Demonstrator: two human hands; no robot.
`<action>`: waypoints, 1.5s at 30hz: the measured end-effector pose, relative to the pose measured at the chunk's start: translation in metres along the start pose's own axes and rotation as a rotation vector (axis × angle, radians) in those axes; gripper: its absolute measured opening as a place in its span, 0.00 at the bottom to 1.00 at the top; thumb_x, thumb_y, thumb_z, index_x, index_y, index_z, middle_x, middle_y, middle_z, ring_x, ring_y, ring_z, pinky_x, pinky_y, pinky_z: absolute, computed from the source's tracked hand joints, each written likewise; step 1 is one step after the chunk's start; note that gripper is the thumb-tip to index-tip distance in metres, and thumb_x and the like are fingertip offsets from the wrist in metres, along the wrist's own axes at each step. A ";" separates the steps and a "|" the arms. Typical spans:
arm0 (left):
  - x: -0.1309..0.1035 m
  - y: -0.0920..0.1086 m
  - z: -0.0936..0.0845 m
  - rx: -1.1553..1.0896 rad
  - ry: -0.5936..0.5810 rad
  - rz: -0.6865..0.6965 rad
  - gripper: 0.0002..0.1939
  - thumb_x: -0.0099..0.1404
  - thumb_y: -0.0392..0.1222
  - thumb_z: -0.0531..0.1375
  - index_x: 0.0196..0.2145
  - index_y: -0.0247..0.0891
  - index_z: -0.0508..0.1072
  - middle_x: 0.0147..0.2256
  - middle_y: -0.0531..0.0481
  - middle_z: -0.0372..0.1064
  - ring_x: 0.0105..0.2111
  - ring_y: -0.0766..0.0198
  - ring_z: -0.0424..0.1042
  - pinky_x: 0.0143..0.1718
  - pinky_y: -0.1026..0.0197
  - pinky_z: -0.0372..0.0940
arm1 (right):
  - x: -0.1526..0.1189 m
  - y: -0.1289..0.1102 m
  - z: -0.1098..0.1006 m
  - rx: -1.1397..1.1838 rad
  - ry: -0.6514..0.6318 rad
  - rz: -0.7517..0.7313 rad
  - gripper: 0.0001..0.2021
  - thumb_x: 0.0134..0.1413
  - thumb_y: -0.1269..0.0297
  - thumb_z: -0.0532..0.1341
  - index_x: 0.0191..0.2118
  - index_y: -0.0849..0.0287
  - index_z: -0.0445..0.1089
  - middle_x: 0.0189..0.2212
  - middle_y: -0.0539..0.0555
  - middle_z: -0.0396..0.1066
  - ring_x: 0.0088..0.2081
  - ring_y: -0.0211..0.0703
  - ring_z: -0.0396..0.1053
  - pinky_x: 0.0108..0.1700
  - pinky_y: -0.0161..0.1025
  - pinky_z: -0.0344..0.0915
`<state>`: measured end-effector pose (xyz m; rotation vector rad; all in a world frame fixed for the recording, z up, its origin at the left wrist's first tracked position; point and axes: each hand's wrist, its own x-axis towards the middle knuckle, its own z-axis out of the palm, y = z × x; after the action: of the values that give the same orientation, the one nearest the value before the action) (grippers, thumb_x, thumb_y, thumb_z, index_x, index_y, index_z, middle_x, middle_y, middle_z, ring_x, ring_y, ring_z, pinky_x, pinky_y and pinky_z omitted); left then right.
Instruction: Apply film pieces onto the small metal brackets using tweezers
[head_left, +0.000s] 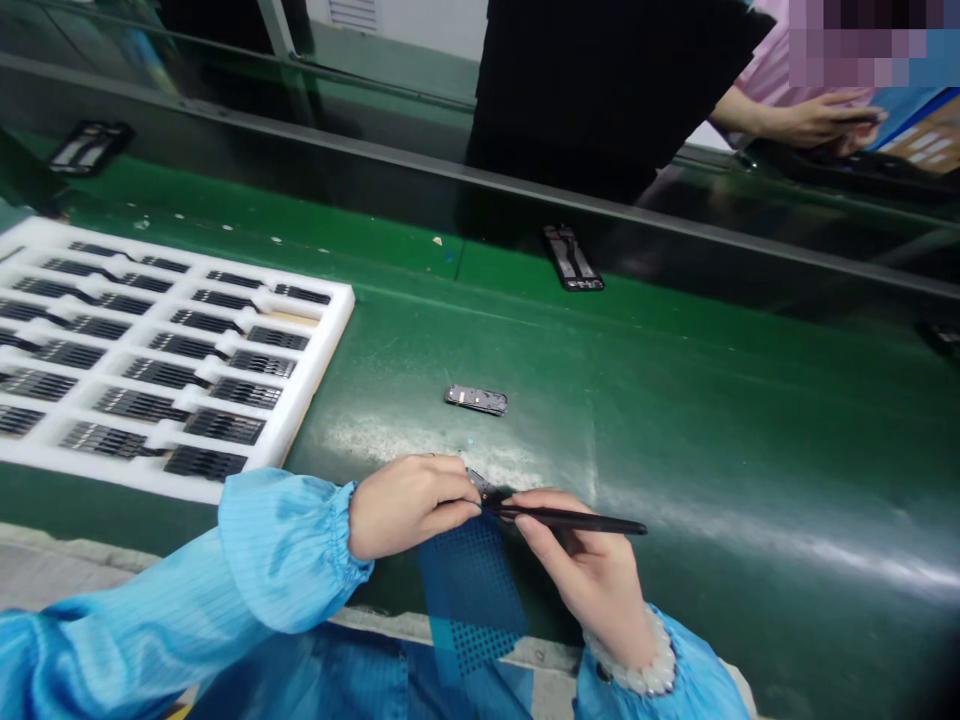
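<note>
My right hand (581,560) grips slim black tweezers (592,521) like a pen, their tip pointing left at a small dark phone part (480,484). That part is pinched in the fingers of my left hand (416,505), which covers much of it. Where the tweezers' tip meets the part is too small to make out. Under both hands a blue sheet with rows of dark dots (474,580) hangs over the bench's near edge. Just beyond my fingers lies a similar narrow dark part (476,400), flat on the green bench (720,430).
To the left sits a white foam tray (341,325) with many black strip-like parts in its slots. Open phone frames (574,258) lie along the far side, another (88,148) at upper left. A dark panel (600,100) stands behind the rail; a co-worker's hand (825,120) shows beyond.
</note>
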<state>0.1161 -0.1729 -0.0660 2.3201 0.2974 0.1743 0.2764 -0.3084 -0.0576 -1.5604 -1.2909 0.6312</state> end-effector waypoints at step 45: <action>0.000 0.002 -0.002 0.006 -0.004 -0.006 0.09 0.66 0.38 0.54 0.33 0.37 0.74 0.29 0.52 0.69 0.30 0.67 0.69 0.33 0.68 0.60 | -0.003 0.003 0.000 0.080 -0.020 0.147 0.05 0.53 0.65 0.62 0.37 0.56 0.74 0.32 0.54 0.77 0.33 0.46 0.76 0.40 0.43 0.73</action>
<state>0.1159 -0.1728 -0.0628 2.3254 0.3027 0.1657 0.2767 -0.3114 -0.0609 -1.5964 -1.1586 0.7832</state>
